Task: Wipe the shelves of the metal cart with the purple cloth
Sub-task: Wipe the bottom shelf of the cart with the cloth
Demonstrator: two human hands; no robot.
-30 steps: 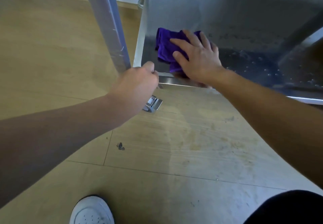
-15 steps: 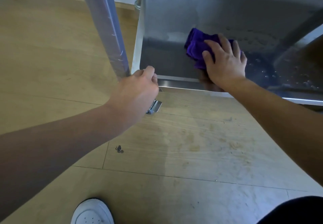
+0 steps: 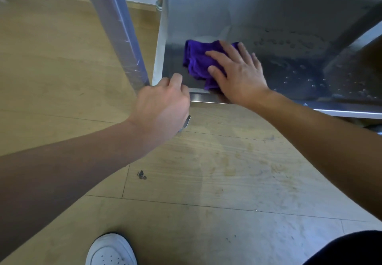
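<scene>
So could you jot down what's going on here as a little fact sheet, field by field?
Activity: wiping a shelf
Tool: crumpled purple cloth
Right hand: flat, pressing the cloth on the shelf
Left hand: gripping the cart's front corner at the upright metal post
Surface: shiny metal cart shelf, water droplets to the right
Floor: light wood boards
Also seen: white shoe

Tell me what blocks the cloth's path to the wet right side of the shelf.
Nothing visible does. The purple cloth, pressed flat under the right hand, sits near the shelf's left corner; only water droplets lie rightward.
</scene>
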